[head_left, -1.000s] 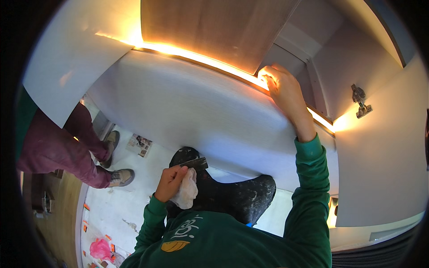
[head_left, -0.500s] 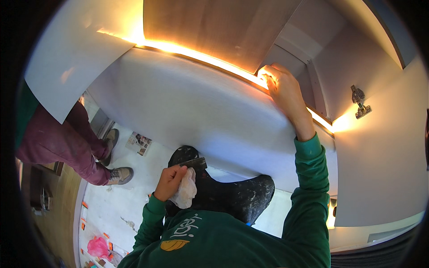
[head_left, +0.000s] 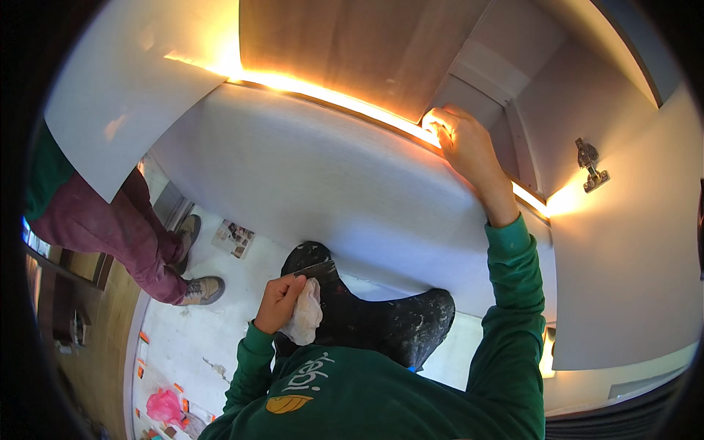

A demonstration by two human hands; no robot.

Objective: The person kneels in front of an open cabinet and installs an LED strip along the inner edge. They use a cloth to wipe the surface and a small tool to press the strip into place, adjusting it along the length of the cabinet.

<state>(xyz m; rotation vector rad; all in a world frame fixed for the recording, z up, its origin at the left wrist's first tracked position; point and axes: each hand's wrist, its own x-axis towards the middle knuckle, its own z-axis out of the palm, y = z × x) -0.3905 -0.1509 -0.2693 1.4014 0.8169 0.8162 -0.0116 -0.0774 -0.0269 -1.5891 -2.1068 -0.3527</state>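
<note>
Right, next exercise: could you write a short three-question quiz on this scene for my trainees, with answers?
1. Multiple choice: what is fixed to the white door panel at the picture's right?
A) a mirror
B) a metal hinge
C) a towel rail

2. Fill in the blank: the right hand is at the glowing ____ that runs along the lower edge of the brown panel.

3. True or false: the left hand holds a white cloth and a flat dark tool.

Key: 1. B; 2. light strip; 3. true.
</note>
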